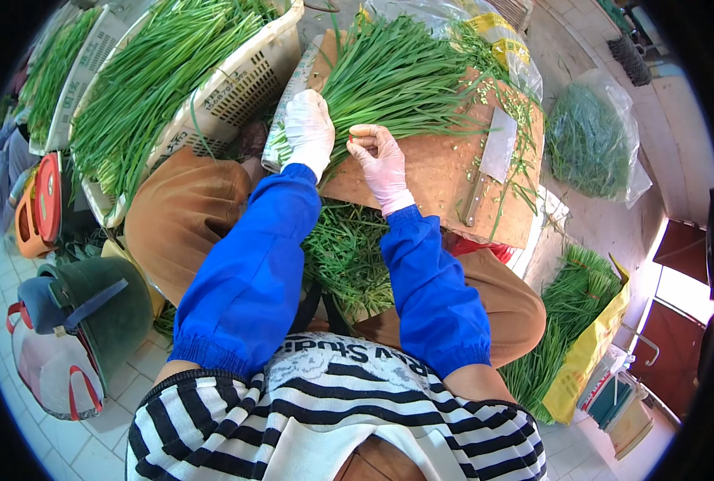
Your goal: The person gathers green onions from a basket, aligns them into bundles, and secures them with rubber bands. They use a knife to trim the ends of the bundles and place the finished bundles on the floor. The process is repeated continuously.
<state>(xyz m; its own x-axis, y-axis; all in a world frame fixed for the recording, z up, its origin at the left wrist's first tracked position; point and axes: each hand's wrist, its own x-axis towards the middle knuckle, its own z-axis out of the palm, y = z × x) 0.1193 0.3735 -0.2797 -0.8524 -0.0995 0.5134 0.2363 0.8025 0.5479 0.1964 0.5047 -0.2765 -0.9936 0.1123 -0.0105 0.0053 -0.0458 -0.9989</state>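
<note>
A large bunch of garlic chives [402, 72] lies across a wooden board [429, 174], its leaves fanned up and to the right. My left hand [310, 129], in a white glove, closes around the bunch near its pale stem ends. Just right of it, at the lower edge of the leaves, my gloved right hand [384, 159] pinches a small red strip [351, 138] between thumb and fingers. Much of the strip is hidden by the fingers. A cleaver [499, 144] with a wooden handle rests on the board to the right, among cut bits of green.
White plastic crates [254, 84] piled with chives stand at the left. Loose greens [351, 252] lie below the board between my knees. Right of the board are a clear bag of greens [594, 138] and tied bundles [579, 288] on yellow sacking. A dark green bucket [107, 306] stands lower left.
</note>
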